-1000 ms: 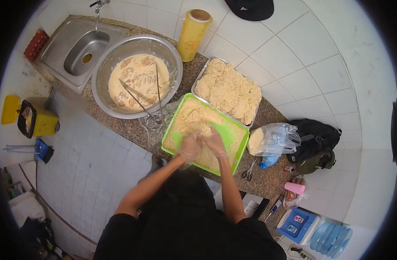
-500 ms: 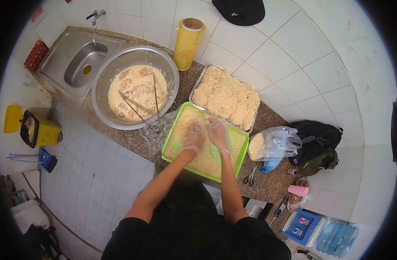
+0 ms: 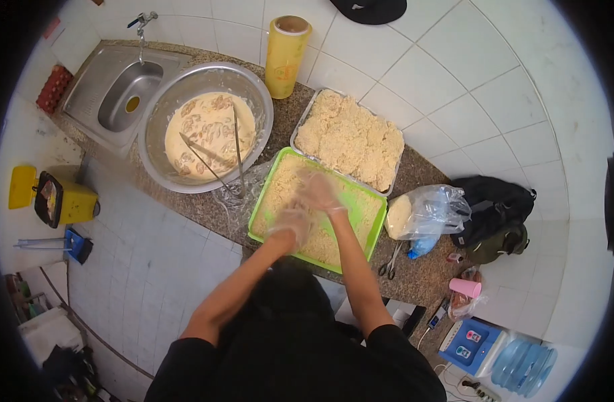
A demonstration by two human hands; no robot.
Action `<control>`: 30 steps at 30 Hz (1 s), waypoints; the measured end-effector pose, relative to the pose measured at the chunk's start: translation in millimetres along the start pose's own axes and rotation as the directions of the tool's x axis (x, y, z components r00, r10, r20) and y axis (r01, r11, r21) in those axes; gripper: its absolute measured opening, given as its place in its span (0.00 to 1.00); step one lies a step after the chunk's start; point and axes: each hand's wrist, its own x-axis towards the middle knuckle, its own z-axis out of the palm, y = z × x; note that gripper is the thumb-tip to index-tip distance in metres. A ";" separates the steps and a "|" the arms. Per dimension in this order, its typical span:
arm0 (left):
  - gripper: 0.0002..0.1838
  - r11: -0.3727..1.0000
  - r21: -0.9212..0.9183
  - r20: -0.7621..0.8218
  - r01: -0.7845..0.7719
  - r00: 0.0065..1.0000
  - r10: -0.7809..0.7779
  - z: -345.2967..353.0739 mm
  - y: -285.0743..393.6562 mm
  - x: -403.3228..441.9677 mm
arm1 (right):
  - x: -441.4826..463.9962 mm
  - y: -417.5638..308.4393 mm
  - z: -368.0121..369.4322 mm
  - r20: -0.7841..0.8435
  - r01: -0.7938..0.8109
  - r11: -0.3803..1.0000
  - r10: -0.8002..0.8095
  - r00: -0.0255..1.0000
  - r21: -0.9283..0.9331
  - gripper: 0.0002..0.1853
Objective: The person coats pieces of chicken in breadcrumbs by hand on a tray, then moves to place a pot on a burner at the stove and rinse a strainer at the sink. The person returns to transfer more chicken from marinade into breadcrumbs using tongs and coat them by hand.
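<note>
My left hand point(image 3: 291, 222), in a clear plastic glove, is over the near left part of a green tray point(image 3: 255, 224) spread with pale breadcrumbs point(image 3: 280, 187). Just beyond it is my right hand point(image 3: 320, 191), also gloved and close to the left one. Motion smears the fingers of both, so anything between them is hidden. Bare green tray floor shows beside the right wrist. Directly behind lies a metal tray point(image 3: 295, 139) piled with crumb-coated pieces point(image 3: 350, 137).
To the left, a steel bowl point(image 3: 149, 164) holds creamy batter with pieces and tongs point(image 3: 239, 144). Behind stands a yellow film roll point(image 3: 287, 60). Rightward are a plastic bag point(image 3: 434, 211), scissors point(image 3: 389, 261) and a pink cup point(image 3: 465, 288). A sink point(image 3: 129, 100) is far left.
My left hand has moved nearer to my body and slightly left. My right hand has shifted left, closer to it. Breadcrumbs are displaced, baring more green tray floor.
</note>
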 end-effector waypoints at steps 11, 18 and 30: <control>0.30 0.931 -0.297 -0.328 -0.211 0.938 0.108 22.9 -48.3 -36.6 | -23.8 -12.3 -18.8 0.137 -0.063 0.970 0.031 0.990 0.235 0.22; 0.32 0.529 -0.830 -0.342 -0.175 0.909 -0.236 -40.6 -32.2 13.7 | 0.8 -31.0 -105.1 0.189 -0.234 0.906 0.176 0.966 0.354 0.22; 0.25 0.233 -0.920 -0.392 -0.316 0.785 -0.480 -98.7 -37.1 135.4 | 131.5 56.8 -110.6 -0.291 -0.065 0.995 0.040 0.956 -0.077 0.19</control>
